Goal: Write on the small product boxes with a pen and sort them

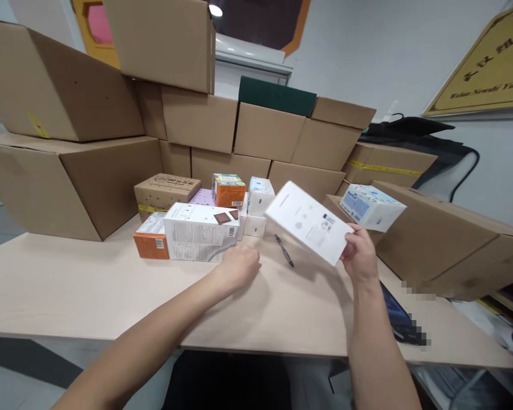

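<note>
My right hand [359, 250] grips a flat white box [303, 219] by its lower right corner. The box is tilted and held above the table, its printed face towards me. On the table below it lies a dark pen [284, 250]. My left hand [241, 266] is curled into a fist at the right end of a white box with chocolate pictures [200, 233]; the inside of the fist is hidden, and I cannot tell whether it touches that box. An orange-and-white box [151, 245] stands at that box's left end.
Behind are a brown carton [166, 191], a small orange box [229, 191] and white tissue packs [260, 196]. Another tissue pack [370, 206] sits on cartons at right. Large cardboard boxes [200, 122] line the back. A dark device [399, 313] lies beside my right forearm.
</note>
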Demonstrator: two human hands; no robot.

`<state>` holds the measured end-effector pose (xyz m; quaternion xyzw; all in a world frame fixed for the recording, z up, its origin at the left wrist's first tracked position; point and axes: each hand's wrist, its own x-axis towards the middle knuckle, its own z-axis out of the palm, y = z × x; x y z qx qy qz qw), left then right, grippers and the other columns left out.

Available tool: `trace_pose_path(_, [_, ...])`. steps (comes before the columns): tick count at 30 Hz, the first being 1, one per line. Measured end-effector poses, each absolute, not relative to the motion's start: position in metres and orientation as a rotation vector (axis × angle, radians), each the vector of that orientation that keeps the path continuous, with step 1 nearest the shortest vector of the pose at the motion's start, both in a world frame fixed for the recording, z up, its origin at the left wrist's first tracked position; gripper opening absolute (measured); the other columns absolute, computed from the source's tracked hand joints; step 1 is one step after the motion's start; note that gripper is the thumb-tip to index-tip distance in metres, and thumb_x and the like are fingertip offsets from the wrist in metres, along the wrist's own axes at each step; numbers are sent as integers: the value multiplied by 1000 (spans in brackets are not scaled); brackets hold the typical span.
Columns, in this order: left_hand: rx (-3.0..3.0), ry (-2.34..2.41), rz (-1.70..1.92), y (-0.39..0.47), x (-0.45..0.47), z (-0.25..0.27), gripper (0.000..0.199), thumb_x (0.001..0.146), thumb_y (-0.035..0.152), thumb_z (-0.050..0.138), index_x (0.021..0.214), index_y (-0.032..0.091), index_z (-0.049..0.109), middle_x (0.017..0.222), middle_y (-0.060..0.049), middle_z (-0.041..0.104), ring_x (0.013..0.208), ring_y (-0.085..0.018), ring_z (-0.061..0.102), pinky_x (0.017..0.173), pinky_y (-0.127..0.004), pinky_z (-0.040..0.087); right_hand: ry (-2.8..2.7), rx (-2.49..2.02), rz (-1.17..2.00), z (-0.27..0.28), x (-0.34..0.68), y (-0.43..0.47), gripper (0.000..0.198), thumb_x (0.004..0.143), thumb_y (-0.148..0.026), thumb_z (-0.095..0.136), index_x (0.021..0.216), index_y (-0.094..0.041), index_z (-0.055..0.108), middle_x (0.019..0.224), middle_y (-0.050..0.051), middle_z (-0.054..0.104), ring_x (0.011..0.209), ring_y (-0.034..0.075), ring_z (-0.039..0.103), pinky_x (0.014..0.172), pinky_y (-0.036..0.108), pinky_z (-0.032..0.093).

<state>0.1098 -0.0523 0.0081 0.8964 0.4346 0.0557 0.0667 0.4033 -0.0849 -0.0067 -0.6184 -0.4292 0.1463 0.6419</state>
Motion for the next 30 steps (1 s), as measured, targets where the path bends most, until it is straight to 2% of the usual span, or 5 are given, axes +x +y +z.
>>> trace_pose_path(4, [2693,1351,70,-43,93,5,24,85,35,64,91,14,73,92,-16,73,93,-29,71,81,-36,53,-1180,-1281,621,-7,385,-88,32,69,-35,63,98,-24,54,70,-4,55,48,11,48,43,25,37])
trace_pose_path(9, [2701,1379,78,-38,87,-4,29,89,37,53,87,16,73,91,-14,74,89,-29,72,74,-36,52,-1478,-1372,850,-9,375,-89,31,72,-25,67,99,-23,51,88,-3,58,65,11,55,56,25,45])
trace_pose_path(18, [2718,1446,213,-41,91,-14,33,95,35,42,95,15,69,95,-16,74,88,-32,72,71,-39,52,-1548,-1503,934,-9,376,-89,53,72,-41,76,116,-23,52,102,4,63,83,17,61,64,27,51])
trace_pose_path(24, [2715,1459,260,-41,91,-13,28,96,39,46,103,17,62,99,-13,73,90,-31,71,70,-37,51,-1494,-1531,943,-8,382,-89,41,81,-54,67,101,-19,63,77,0,60,64,13,53,57,25,43])
trace_pose_path(30, [2782,1365,279,-51,94,-7,47,89,60,55,108,17,58,108,-12,67,96,-31,67,69,-36,51,-1342,-1600,1100,-20,375,-81,46,79,-63,66,95,-21,62,66,-3,57,52,10,49,45,22,34])
